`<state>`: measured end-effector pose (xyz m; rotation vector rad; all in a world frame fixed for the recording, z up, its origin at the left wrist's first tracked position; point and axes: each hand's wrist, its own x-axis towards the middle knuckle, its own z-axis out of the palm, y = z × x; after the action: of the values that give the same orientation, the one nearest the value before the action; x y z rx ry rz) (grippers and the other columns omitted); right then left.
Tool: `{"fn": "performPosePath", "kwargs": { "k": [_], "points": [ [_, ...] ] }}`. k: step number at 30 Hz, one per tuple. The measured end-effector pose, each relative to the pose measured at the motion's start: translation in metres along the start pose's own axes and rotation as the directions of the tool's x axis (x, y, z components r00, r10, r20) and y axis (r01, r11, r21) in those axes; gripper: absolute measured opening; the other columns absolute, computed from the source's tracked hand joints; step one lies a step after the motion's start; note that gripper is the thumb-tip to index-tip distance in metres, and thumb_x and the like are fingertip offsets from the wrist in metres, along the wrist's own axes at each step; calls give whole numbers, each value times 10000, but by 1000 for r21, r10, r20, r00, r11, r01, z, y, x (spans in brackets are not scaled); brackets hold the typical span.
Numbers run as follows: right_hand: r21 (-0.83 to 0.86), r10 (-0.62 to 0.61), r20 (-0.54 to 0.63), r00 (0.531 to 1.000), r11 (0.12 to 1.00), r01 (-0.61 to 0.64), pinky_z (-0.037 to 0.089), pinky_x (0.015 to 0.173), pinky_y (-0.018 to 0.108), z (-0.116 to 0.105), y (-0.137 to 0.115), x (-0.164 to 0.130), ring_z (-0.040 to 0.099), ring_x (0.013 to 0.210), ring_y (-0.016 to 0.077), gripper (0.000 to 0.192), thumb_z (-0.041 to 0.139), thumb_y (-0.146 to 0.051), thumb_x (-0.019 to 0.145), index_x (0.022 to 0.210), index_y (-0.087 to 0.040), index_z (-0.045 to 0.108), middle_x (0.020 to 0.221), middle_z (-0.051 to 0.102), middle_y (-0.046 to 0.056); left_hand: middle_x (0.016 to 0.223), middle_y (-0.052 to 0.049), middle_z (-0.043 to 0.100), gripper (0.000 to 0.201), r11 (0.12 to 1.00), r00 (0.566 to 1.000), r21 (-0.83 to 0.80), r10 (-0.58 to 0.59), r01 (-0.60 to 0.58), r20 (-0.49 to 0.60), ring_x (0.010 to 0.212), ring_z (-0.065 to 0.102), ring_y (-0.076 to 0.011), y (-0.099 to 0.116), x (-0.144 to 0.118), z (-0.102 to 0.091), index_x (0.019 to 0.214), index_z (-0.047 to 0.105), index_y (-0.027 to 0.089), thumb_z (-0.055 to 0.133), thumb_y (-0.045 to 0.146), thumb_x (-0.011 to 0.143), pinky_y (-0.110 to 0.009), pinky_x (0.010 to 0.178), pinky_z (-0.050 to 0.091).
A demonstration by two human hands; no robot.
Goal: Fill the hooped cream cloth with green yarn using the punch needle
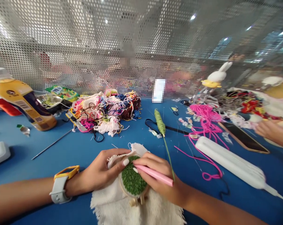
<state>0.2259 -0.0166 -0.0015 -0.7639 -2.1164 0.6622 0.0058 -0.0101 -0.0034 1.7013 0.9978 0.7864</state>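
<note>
A small wooden embroidery hoop (134, 200) holds white cloth (113, 206) filled with a green looped patch (132, 180). My left hand (101, 172), with a white and yellow watch on the wrist, grips the cloth and the hoop's far edge, thumb on the green patch. My right hand (160, 179) holds a pink punch needle (155, 174) like a pen, its tip at the green patch. Green yarn (168, 154) runs from the needle up to a green skein (160, 122) lying on the blue table.
A tangle of mixed yarn (106, 112) lies behind the hoop, a tilted yellow bottle (24, 101) at far left, a thin metal needle (52, 143), pink yarn (204, 122), a long white case (230, 162) at right, and another person's hand (272, 132) at far right.
</note>
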Motion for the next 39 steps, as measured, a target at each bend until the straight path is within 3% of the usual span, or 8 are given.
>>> {"fn": "performPosePath", "kwargs": {
  "k": [4,8,14,21,25,32,39],
  "points": [
    [-29,19,-22,1000,999,-20,538,697,265,2,-2,0,639,779,136,163,532,-116,885,953,-131,679,812,661,62,1236,-106,657,384,998,999,52,37,-37,10,1119,620,-217,1,0,-1,1223,622,166,546,375,910,-344,995,486],
    [23,123,-46,991,992,-122,541,675,240,2,-1,0,631,673,106,279,549,-146,879,1147,-116,619,762,662,24,1242,-115,651,431,1000,997,10,-8,7,81,1103,625,-220,1,4,-3,1273,585,151,527,391,918,-340,979,496],
    [106,183,65,981,976,-189,523,756,229,-6,-5,1,652,840,116,185,534,-111,863,941,-161,694,877,695,42,1068,-55,729,437,998,992,1,-62,62,108,934,669,-185,4,4,-3,1263,606,189,546,427,902,-259,816,556],
    [111,324,40,945,939,-326,476,611,210,3,-3,0,589,660,95,27,620,-161,799,822,-171,628,720,617,-10,1058,-64,727,446,993,990,120,-34,18,139,912,664,-180,7,4,-3,1252,607,159,549,408,886,-256,798,556],
    [150,401,39,915,903,-402,460,567,204,4,-3,0,573,607,93,116,594,-182,801,910,-163,629,679,607,-19,1006,-70,736,452,987,992,162,-34,14,125,864,667,-177,8,5,-3,1233,613,137,525,415,887,-252,753,560],
    [182,400,22,916,900,-397,422,571,216,-1,-5,-1,523,626,98,60,576,-165,758,698,-170,571,676,583,-10,1057,-55,732,400,987,994,162,-19,1,110,917,670,-176,8,4,-3,1217,628,172,536,381,888,-254,818,556],
    [280,432,36,901,861,-424,383,511,211,-6,-5,0,470,576,92,50,588,-184,720,751,-178,549,638,533,-24,1079,-65,728,394,989,994,146,-24,9,102,958,671,-196,4,6,-4,1205,642,173,561,380,879,-280,867,550]
  ]
}}
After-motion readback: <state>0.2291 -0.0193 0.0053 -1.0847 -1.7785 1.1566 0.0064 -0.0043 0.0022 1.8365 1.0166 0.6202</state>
